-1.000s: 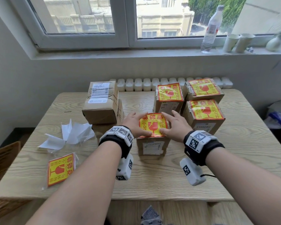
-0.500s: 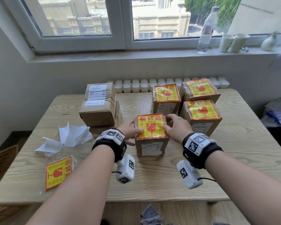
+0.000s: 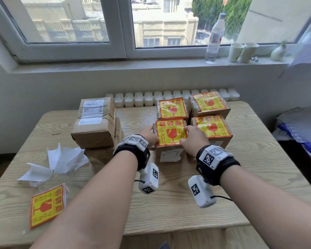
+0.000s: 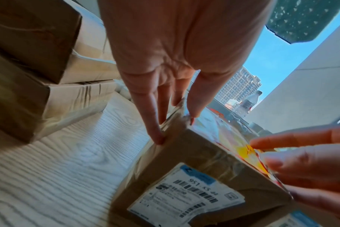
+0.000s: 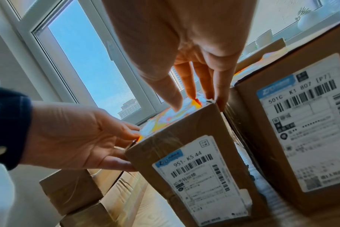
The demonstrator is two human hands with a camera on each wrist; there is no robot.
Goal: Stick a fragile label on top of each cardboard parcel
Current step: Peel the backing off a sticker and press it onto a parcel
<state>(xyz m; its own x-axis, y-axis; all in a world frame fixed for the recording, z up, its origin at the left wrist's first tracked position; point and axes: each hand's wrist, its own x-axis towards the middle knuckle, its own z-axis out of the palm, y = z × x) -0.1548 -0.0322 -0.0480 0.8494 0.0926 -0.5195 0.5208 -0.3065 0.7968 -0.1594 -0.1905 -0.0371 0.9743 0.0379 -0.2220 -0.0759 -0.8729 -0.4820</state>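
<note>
Your left hand (image 3: 149,135) and right hand (image 3: 193,140) flank the near parcel (image 3: 170,151) on the table (image 3: 258,168). On the left, your straight fingers (image 4: 155,135) press the box's side and top corner. On the right, your fingers (image 5: 175,104) lie straight on the fragile label (image 3: 171,133) stuck to its top, with one finger down the box's right side. Neither hand curls round anything.

Count four labelled parcels in a tight two-by-two block: this one, one just beside it on the right (image 3: 212,130), and two behind (image 3: 171,108) (image 3: 209,103). To the left stands a stack of unlabelled parcels: a top box (image 3: 95,123) on at least one more box (image 3: 99,155) below; how many sit underneath cannot be told.

One spare label (image 3: 47,206) lies near the table's front left edge, with crumpled backing papers (image 3: 61,160) behind it. On the windowsill stand one bottle (image 3: 215,37) and two paper cups (image 3: 243,52).
</note>
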